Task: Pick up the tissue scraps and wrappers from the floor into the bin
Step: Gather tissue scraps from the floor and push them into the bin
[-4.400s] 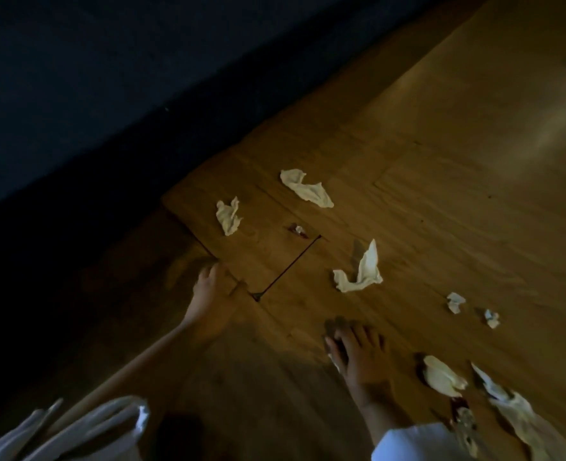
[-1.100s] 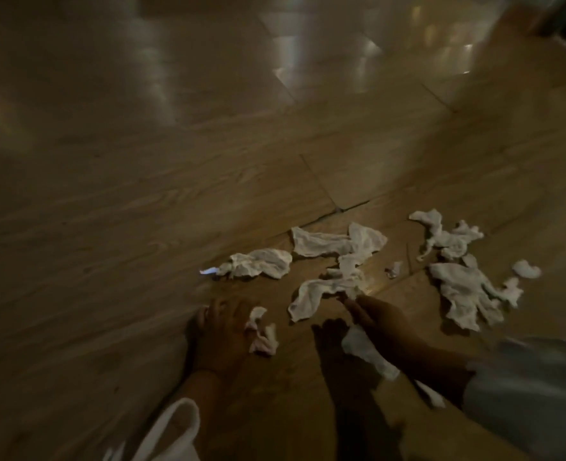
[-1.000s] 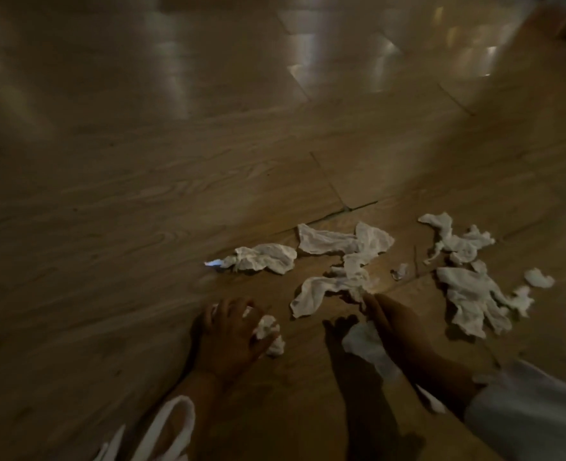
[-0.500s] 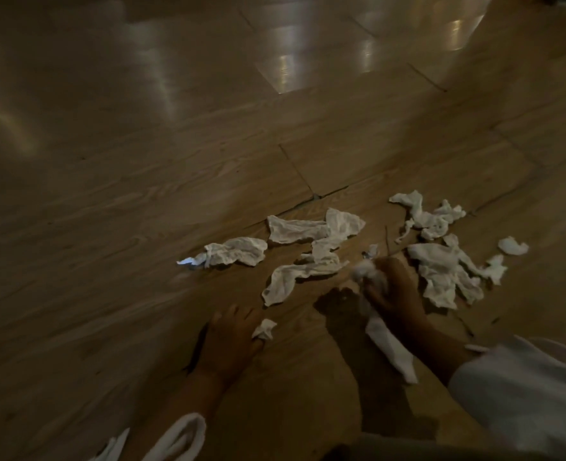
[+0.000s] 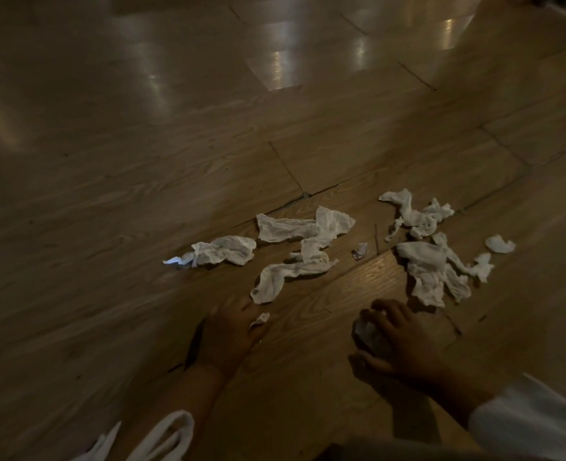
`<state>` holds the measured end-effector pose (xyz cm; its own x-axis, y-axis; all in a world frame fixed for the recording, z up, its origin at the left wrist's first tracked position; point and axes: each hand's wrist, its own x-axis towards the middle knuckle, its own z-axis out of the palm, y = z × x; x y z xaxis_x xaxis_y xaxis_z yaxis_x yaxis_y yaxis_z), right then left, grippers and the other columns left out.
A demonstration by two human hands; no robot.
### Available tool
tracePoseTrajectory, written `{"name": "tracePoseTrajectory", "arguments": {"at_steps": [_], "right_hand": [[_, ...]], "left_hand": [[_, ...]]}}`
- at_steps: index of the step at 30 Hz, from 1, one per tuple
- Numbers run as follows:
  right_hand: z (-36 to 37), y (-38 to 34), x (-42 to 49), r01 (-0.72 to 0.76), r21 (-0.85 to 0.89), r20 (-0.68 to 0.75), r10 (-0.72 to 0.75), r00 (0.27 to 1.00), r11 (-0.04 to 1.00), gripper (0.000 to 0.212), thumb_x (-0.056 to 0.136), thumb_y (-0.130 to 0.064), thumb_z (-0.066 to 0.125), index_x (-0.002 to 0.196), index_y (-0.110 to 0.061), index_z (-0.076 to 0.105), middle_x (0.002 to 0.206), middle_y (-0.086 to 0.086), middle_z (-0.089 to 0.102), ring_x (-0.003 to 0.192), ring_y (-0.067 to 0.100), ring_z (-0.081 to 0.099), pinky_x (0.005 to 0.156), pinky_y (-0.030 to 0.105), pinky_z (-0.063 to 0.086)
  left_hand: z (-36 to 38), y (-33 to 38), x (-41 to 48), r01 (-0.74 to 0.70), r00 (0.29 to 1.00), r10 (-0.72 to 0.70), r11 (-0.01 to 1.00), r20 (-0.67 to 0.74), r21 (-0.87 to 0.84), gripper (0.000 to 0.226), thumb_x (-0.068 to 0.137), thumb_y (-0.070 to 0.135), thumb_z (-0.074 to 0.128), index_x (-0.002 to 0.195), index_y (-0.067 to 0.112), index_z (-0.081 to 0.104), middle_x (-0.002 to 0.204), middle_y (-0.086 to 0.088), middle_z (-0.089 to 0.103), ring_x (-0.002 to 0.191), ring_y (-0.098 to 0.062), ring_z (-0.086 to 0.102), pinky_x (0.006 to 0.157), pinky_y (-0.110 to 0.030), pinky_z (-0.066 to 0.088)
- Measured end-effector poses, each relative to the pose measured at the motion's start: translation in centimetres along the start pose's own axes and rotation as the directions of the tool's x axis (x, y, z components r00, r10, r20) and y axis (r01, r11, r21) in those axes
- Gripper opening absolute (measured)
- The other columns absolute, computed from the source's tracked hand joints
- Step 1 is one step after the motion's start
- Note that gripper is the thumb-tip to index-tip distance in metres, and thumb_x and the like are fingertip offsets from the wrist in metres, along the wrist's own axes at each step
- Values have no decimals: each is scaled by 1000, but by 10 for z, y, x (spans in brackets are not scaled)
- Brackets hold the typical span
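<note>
Several white tissue scraps lie on the dim wooden floor [image 5: 142,161]. One crumpled scrap [image 5: 223,250] is at the left, a long twisted piece [image 5: 301,247] in the middle, and a cluster [image 5: 431,261] at the right. A tiny wrapper bit [image 5: 360,250] sits between them. My left hand [image 5: 228,334] presses flat on the floor with a small tissue scrap [image 5: 260,318] under its fingertips. My right hand [image 5: 398,341] is curled around a balled tissue wad [image 5: 368,331]. No bin is in view.
A white bag or cloth with loop handles [image 5: 155,440] hangs by my left forearm at the bottom edge. My white sleeve [image 5: 534,424] fills the bottom right corner. A small twig or stick [image 5: 376,237] lies among the scraps. Floor seams run diagonally.
My right hand pulled back from the scraps toward me, and the tissue that trailed from it is now balled in the palm. My left hand stays on the floor.
</note>
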<state>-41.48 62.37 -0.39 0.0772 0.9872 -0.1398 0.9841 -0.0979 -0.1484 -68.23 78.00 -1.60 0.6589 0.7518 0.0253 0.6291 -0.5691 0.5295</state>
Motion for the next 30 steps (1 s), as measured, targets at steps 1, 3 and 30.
{"name": "tracePoseTrajectory", "arguments": {"at_steps": [1,3,30], "right_hand": [[8,1,-1,104,-77,9,-103,995,992,52,86,-63,36,115,-22,52,118,6,60,108,29,55,79,39,55],[14,5,3,288,-184,-34,-299,954,940,46,95,-53,21,115,-21,48,119,2,55,106,23,50,78,36,57],[-179,-213,165,-238,773,105,251,962,588,37,89,-38,57,60,-18,68,55,1,60,52,8,53,51,14,37]], "left_hand": [[2,-1,0,2,1000,-2,1000,-7,-25,43,84,52,44,66,18,63,68,0,59,65,-20,58,57,-31,46],[4,-2,0,7,999,-10,998,-31,-68,56,85,64,35,64,18,61,68,0,58,67,-18,56,58,-34,48],[-220,27,9,472,662,-735,561,-146,-680,55,89,53,47,48,16,48,45,-9,53,45,-23,53,63,-39,50]]}}
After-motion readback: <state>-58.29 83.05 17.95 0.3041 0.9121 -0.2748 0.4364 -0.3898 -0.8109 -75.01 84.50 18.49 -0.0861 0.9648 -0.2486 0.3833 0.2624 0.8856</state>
